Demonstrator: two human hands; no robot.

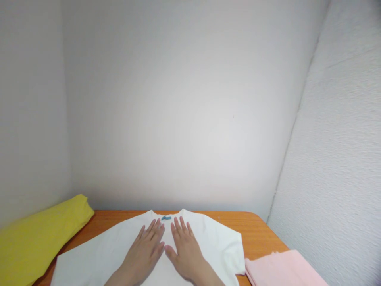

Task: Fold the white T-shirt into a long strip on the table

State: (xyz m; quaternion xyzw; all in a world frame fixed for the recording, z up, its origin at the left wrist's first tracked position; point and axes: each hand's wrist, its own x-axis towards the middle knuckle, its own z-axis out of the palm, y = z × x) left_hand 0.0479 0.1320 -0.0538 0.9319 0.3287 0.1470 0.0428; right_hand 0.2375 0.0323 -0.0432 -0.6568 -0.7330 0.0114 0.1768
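A white T-shirt [214, 242] lies spread out on a brown wooden table [253, 228], its neck toward the wall and a small blue-green label showing at the collar. My left hand [144, 250] rests flat on the shirt's chest, left of the label, with fingers stretched out. Beside it my right hand [186, 250] also lies flat on the cloth, fingers extended toward the collar. The two thumbs almost meet in the middle. Neither hand grips the fabric. The shirt's lower part runs out of the bottom of the view.
Yellow cloth [44, 234] lies at the left side of the table. A folded pink cloth [285, 268] sits at the lower right, close to the right sleeve. Behind the table rises a pale wall [178, 107], and a rough white wall [336, 167] stands at the right.
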